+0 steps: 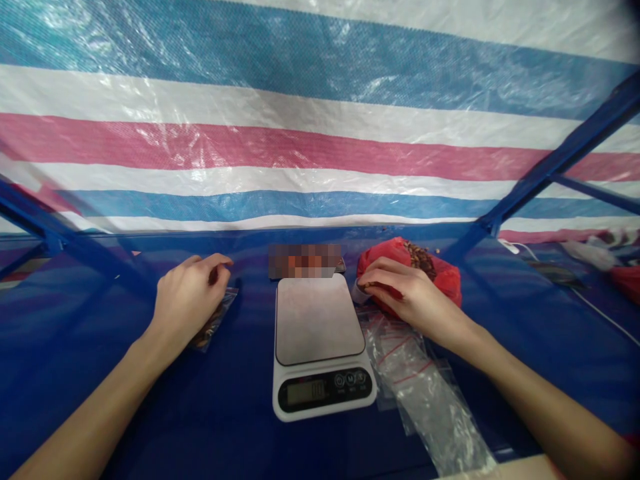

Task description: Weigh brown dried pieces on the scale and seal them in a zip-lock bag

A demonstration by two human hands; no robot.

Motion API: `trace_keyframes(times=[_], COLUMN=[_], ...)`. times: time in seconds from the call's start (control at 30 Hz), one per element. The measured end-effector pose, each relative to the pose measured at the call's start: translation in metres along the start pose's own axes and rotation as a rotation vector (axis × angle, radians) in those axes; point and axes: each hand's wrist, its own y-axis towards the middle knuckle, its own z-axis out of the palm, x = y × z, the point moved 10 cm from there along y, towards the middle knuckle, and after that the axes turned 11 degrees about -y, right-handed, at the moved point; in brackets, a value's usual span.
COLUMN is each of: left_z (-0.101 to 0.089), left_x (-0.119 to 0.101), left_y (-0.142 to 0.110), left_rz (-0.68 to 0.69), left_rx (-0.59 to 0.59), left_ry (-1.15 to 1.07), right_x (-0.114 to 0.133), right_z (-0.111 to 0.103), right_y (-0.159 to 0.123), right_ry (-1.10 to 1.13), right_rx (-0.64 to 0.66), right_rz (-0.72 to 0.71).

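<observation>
Worktop: blue woven plastic worktop (215, 413), bare forearms reaching in over it from the near edge on both sides.

Clear bags: loose stack of clear zip bags (420, 393) with red stripes, flat on the worktop, right of the scale and just under the right wrist, spilling toward the near edge.

Scale: white digital kitchen scale (320, 393), squared to the person, with nothing on its grey platform (320, 320); small lit display (305, 393), digits too small to read with confidence.

Left hand: left hand (187, 300) just left of the scale, palm down, fingers (215, 261) curled into a narrow grip; nothing visible between them, though a small held item could be hidden.

Small bag: small clear zip bag (214, 321) with brown pieces inside, lying partly beneath the left hand, on the worktop.

Right hand: right hand (410, 297) just right of the scale, fingers (383, 270) curved over the red bag, tips close to the brown pieces; whether the grip is pinching anything, impossible to tell.

Red bag: crumpled red plastic bag (445, 280), open at the top, full of brown pieces (419, 261), under the right hand.

Beyond: pixelated patch (305, 261) behind the scale; white cable (595, 313) and red bag (627, 281) off to the right; blue metal frame bars (565, 157) against striped tarpaulin (300, 150).
</observation>
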Motion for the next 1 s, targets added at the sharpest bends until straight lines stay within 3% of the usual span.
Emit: trace_keyframes(times=[0.43,1.0], left_z=[-0.009,-0.009], left_x=[-0.006,-0.017], left_y=[-0.003,-0.011], left_rz=[0.020,0.101], left_rx=[-0.032,-0.077], left_ry=[0.049,-0.086], right_x=[0.001,-0.005], right_z=[-0.003,-0.010], right_y=[0.000,0.003], right_ry=[-0.058,0.021], right_rx=[-0.018,-0.058], right_rz=[-0.032,-0.066])
